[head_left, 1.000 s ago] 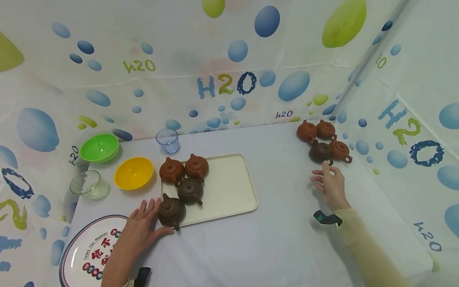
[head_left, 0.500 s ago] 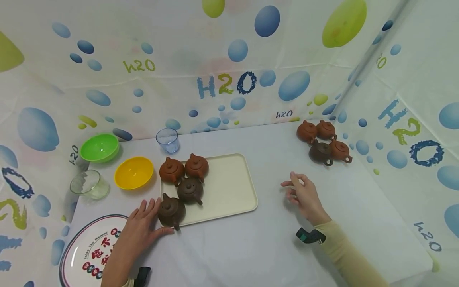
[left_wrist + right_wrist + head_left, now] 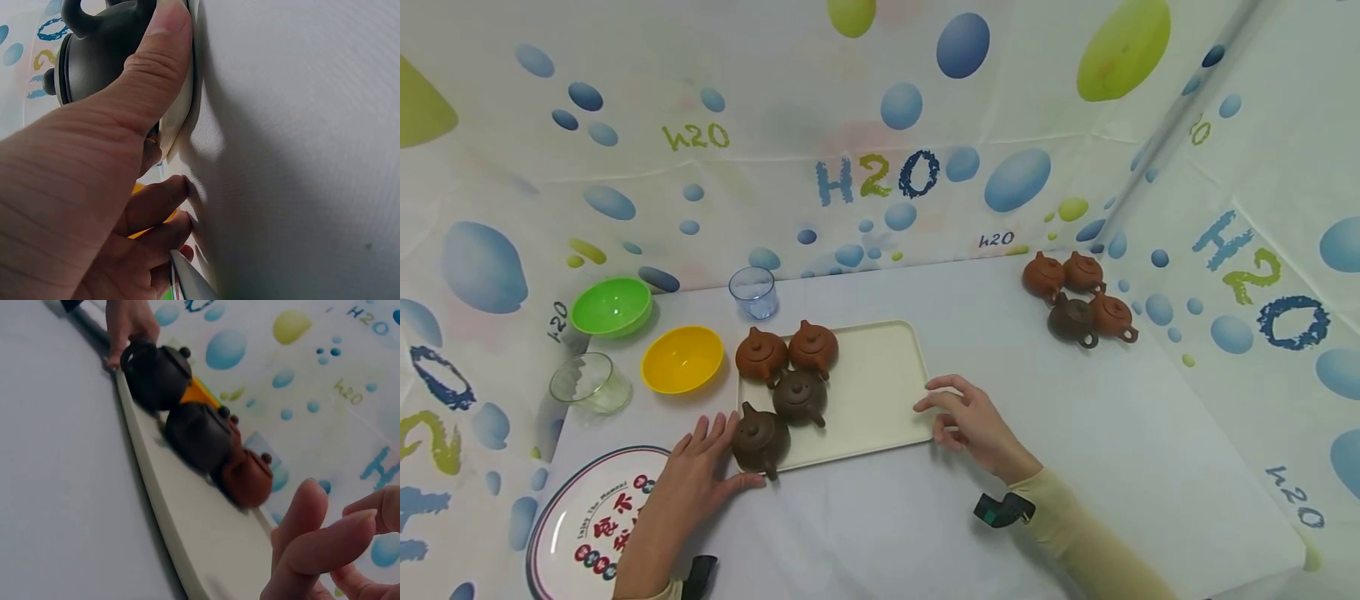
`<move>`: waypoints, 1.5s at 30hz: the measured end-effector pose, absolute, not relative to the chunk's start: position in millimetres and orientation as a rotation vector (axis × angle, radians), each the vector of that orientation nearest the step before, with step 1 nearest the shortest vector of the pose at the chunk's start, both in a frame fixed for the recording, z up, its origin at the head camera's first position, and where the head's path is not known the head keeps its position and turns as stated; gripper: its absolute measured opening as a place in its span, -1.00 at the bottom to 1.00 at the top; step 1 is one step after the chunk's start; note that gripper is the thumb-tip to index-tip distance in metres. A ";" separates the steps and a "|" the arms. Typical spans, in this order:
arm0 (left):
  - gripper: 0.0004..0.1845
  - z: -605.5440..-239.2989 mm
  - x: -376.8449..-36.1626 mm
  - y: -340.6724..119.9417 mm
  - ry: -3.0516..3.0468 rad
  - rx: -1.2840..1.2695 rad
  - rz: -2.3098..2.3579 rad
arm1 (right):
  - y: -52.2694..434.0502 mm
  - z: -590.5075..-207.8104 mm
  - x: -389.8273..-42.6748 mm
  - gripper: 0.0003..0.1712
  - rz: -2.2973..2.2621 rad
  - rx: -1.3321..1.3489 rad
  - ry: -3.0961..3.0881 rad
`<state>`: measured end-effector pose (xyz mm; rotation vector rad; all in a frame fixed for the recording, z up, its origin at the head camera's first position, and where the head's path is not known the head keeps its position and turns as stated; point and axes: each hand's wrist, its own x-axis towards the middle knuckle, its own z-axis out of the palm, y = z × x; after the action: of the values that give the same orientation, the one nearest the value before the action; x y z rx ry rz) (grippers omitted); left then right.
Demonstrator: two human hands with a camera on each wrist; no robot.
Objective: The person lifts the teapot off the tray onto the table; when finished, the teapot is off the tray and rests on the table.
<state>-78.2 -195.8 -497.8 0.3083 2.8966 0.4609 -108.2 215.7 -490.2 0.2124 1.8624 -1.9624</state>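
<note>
A cream tray (image 3: 880,400) lies on the white table with two dark brown teapots and two reddish-brown teapots clustered on its left side. My left hand (image 3: 688,492) rests at the tray's front left corner, thumb along the front edge and fingers spread by the left side. Right beside that hand sits the nearer dark teapot (image 3: 760,440); the left wrist view shows the thumb against the tray edge below a dark teapot (image 3: 103,53). My right hand (image 3: 976,429) hovers at the tray's right edge, fingers loosely bent, holding nothing.
Two reddish teapots, another beside them (image 3: 1112,315) and a dark one (image 3: 1072,319) stand at the back right. Left of the tray are a yellow bowl (image 3: 682,360), green bowl (image 3: 612,307), clear glass (image 3: 591,385) and round printed plate (image 3: 561,542). A blue glass (image 3: 754,293) stands behind.
My right hand has moved left and toward me, from beside the back right teapots to the tray's right edge. The left hand and the teapots stay where they were.
</note>
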 end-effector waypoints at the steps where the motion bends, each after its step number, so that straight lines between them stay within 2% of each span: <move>1: 0.22 -497.8 -78.1 -195.7 2.897 0.310 0.464 | 210.0 -490.6 -108.5 -0.53 -1.951 0.192 1.850; 8: 0.22 -499.1 -79.4 -194.8 2.907 0.324 0.471 | 167.0 -492.2 -108.7 -0.52 -1.858 0.101 1.762; 19: 0.19 -500.2 -80.0 -194.6 2.929 0.330 0.472 | 102.6 -501.0 -115.7 -0.60 -1.857 0.095 1.596; 45: 0.19 -499.6 -76.1 -197.1 2.939 0.323 0.464 | 71.3 -506.1 -121.5 -0.73 -1.886 0.066 1.635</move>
<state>-76.1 -197.1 -499.6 0.3235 2.9394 0.4636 -121.5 71.3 -506.1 0.0665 1.6349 -1.8863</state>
